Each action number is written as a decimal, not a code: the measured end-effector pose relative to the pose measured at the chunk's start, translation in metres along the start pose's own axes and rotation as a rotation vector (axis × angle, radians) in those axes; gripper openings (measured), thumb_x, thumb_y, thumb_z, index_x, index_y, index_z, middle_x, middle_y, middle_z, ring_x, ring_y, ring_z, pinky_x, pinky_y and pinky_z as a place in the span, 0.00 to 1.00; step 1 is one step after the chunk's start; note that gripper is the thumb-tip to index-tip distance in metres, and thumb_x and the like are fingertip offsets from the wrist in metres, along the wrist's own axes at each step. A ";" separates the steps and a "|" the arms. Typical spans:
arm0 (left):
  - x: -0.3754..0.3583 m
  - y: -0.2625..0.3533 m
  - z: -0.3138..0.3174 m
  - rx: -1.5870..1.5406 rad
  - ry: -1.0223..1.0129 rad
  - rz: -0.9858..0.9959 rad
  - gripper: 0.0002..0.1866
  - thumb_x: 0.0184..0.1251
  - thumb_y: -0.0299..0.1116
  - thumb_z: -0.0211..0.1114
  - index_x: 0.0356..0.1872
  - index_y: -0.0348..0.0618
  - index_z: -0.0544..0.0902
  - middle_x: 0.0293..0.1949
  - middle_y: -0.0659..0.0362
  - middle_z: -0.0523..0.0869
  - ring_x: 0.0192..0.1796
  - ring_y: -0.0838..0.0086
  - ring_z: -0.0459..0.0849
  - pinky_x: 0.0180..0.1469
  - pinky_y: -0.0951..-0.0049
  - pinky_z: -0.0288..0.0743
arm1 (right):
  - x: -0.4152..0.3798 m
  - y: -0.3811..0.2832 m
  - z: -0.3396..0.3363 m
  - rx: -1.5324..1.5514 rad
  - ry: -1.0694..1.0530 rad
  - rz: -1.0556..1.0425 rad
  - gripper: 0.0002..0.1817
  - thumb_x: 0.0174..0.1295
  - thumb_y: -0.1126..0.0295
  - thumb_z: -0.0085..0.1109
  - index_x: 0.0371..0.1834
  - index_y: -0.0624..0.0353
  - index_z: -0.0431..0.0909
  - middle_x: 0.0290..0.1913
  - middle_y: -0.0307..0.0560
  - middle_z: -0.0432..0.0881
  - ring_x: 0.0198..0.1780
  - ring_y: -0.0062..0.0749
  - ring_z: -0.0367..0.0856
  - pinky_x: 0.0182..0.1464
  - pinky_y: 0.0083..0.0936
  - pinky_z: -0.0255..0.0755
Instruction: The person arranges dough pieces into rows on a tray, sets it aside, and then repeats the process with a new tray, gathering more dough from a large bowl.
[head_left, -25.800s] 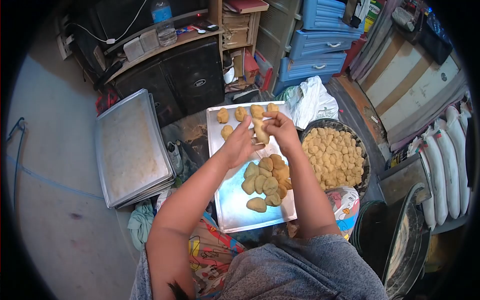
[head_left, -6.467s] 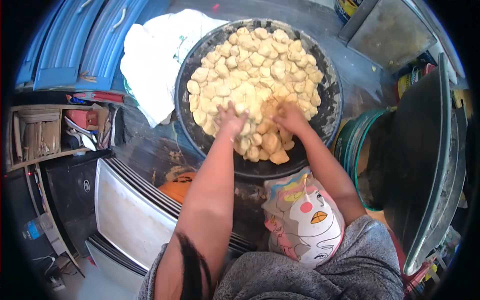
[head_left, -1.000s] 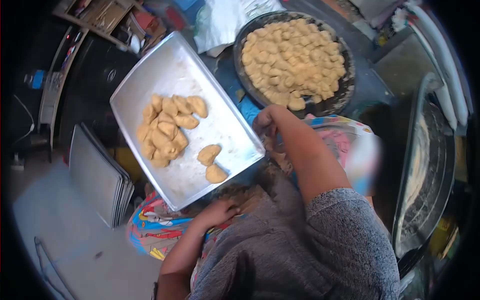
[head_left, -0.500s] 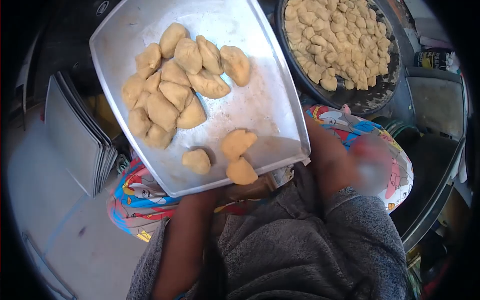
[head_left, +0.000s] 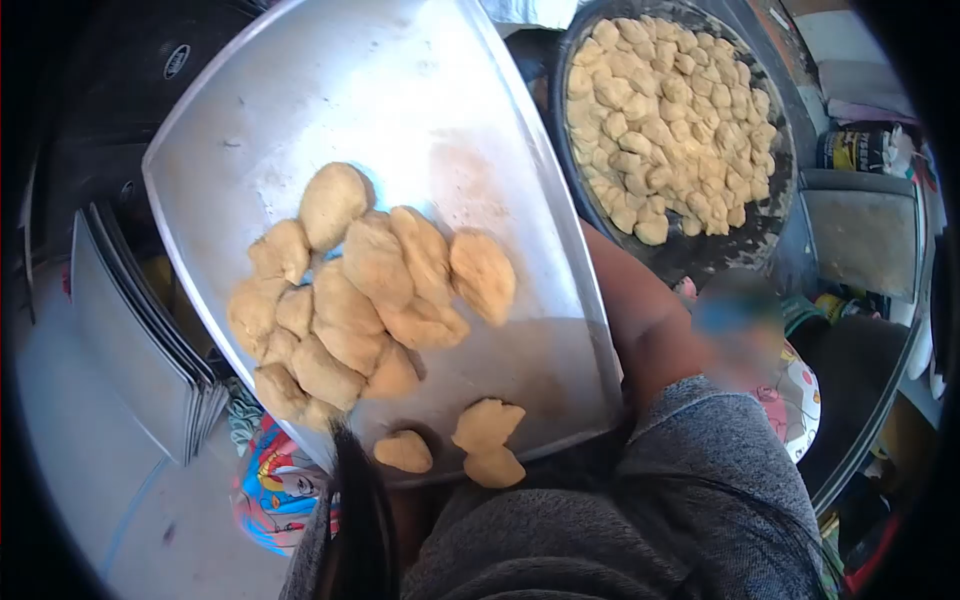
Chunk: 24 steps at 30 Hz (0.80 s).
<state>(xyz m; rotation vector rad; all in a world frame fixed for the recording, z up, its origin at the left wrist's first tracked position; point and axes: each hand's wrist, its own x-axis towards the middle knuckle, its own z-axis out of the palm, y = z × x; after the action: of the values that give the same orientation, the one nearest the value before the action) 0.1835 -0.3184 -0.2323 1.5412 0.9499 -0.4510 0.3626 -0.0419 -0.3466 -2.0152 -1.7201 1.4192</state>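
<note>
A silver metal tray point(head_left: 400, 90) is tilted above my lap and takes up the middle of the view. Rounded lumps of tan dough point(head_left: 345, 290) are heaped on its left half. Nearer me lie a single lump point(head_left: 403, 452) and two lumps touching each other point(head_left: 489, 440). My right forearm point(head_left: 640, 310) passes behind the tray's right side, and that hand is hidden. Below the near edge a little of my left arm point(head_left: 412, 518) shows; the tray covers the left hand. The fingers of both hands are out of sight, so their grip on the tray cannot be made out.
At the upper right a round black pan point(head_left: 700, 255) holds many small dough pieces point(head_left: 670, 120). Flat metal sheets point(head_left: 130, 330) stand stacked at the left. A metal-framed chair point(head_left: 860, 240) is on the right. Dark hair point(head_left: 358, 510) hangs before the tray's near edge.
The tray and its lumps sit lower in view and look larger. The lumps keep about the same arrangement. Less of my left arm shows, and hair now hangs over the near edge.
</note>
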 end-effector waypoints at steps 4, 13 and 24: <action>-0.012 -0.015 -0.011 0.036 0.048 -0.049 0.18 0.59 0.35 0.58 0.49 0.41 0.80 0.46 0.43 0.82 0.49 0.50 0.80 0.51 0.57 0.73 | 0.050 -0.004 0.040 0.163 0.646 0.027 0.37 0.58 0.55 0.59 0.71 0.49 0.57 0.68 0.62 0.63 0.58 0.55 0.75 0.59 0.41 0.68; -0.021 -0.021 -0.002 0.091 0.134 -0.028 0.18 0.59 0.36 0.59 0.49 0.41 0.80 0.46 0.43 0.82 0.49 0.50 0.80 0.51 0.57 0.73 | -0.022 -0.032 -0.021 0.059 0.193 -0.021 0.35 0.54 0.57 0.62 0.67 0.49 0.63 0.63 0.61 0.69 0.55 0.52 0.77 0.56 0.39 0.71; -0.111 0.028 -0.021 0.282 0.207 -0.046 0.21 0.58 0.32 0.60 0.54 0.47 0.78 0.52 0.45 0.80 0.52 0.51 0.79 0.52 0.57 0.73 | -0.140 -0.119 -0.184 -0.168 -0.199 -0.215 0.31 0.47 0.61 0.67 0.58 0.53 0.72 0.52 0.57 0.79 0.49 0.46 0.81 0.49 0.35 0.74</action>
<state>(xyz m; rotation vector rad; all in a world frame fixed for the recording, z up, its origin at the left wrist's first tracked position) 0.1342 -0.3319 -0.1274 1.8510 1.1192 -0.4807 0.4233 -0.0353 -0.0932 -1.7453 -2.1309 1.4894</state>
